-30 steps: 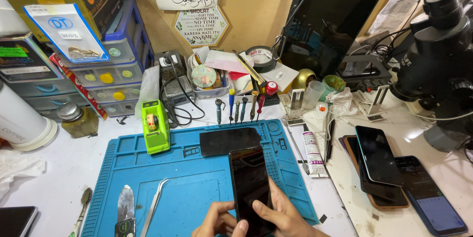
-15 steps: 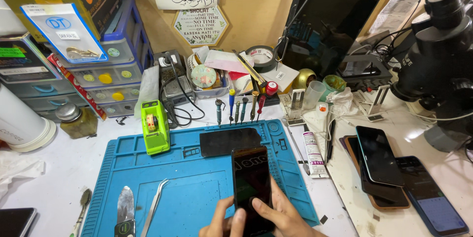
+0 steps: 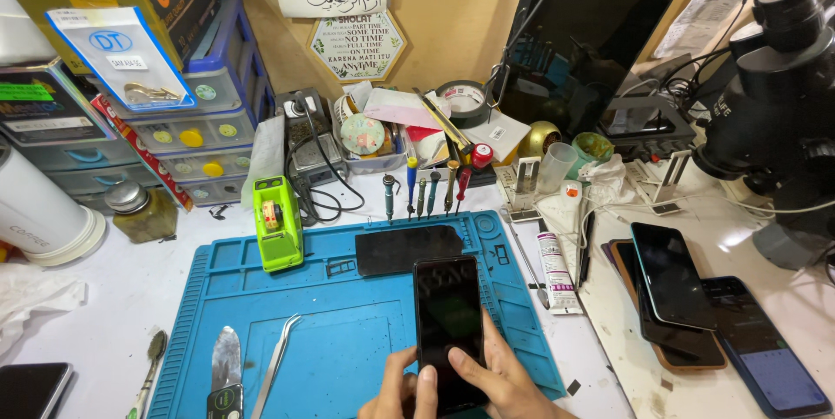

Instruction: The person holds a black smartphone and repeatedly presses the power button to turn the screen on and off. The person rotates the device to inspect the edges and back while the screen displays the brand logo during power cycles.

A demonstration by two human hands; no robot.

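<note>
Both hands (image 3: pixel 461 384), phone (image 3: pixel 450 328) slightly lower now

Phone repair workshop (microscope (image 3: pixel 774 97), screwdrivers (image 3: pixel 426 193))

A smartphone (image 3: pixel 450 332) lies on the repair mat (image 3: pixel 348 332) at lower centre, held between the left hand (image 3: pixel 402 393) and right hand (image 3: pixel 496 380) at the bottom edge. Just above it on the mat lies a flat screen panel (image 3: pixel 407 248). The tape dispenser (image 3: pixel 277 221) sits at the mat's upper left corner, tweezers (image 3: pixel 277 365) at lower left. A tube (image 3: pixel 555 261) lies right of the mat, and stacked phones (image 3: pixel 674 293) lie further right. Screwdrivers (image 3: pixel 426 193) stand behind the mat.
</note>
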